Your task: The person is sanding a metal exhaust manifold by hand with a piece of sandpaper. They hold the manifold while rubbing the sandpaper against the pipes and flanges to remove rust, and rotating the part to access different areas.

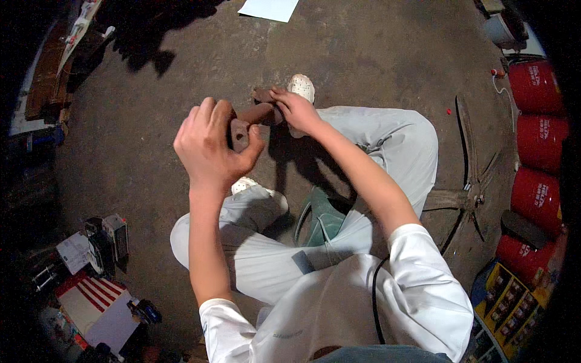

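Note:
A reddish-brown metal piece (256, 112) with a round bar-like middle is held between my hands, above the floor. Its near end is a grey block (240, 136) with a dark round hole. My left hand (212, 145) grips this near end, fingers curled over its left side and thumb reaching along the right. At the far end, my right hand (296, 112) lies closed over a brown, blocky part (262, 95), close to my white perforated shoe (301, 88). The fingers partly hide the piece, so its exact kind does not show.
Between my legs is a green low seat (325, 221). A star-shaped metal base (475, 198) lies at right, beside several red drums (540, 142). Yellow-fronted boxes (507, 299) stand lower right. Cartons (100, 308) and tools crowd the lower left. White paper (269, 9) lies ahead.

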The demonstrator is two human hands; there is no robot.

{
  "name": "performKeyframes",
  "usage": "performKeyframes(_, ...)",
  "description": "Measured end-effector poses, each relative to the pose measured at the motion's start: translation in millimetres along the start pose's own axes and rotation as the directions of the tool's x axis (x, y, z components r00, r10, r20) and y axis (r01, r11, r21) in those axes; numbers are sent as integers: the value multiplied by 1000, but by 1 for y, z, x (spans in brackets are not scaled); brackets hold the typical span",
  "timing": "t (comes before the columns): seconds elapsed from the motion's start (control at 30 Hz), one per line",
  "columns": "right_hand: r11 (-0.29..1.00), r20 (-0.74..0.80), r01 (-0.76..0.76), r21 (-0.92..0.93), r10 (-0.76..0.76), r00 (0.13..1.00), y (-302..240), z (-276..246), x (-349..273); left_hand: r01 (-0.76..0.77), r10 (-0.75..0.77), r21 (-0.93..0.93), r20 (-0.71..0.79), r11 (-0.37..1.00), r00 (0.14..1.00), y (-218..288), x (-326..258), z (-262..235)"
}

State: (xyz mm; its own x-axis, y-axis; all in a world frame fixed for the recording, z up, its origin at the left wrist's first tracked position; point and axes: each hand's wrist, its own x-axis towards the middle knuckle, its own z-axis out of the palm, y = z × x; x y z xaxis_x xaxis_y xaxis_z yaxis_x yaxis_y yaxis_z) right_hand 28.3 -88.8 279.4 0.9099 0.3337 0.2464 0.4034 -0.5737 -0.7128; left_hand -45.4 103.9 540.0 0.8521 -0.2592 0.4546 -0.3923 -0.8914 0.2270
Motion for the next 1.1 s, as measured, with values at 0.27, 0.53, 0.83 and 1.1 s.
performKeyframes(0.27,989,20,-130,65,129,991,5,-11,16,-82,82,-13,-4,997,997,27,12,9)
performKeyframes(0.53,988,-80,-100,121,111,991,11,-8,-28,-47,47,-15,5,999,999,13,5,6)
performKeyframes(0.83,787,-109,-367,495,476,873,35,34,16,-60,60,-33,9,998,998,14,1,6)
performKeyframes(1.1,736,105,-346,582,354,930,12,30,16,-59,60,16,-37,998,998,-8,-8,4)
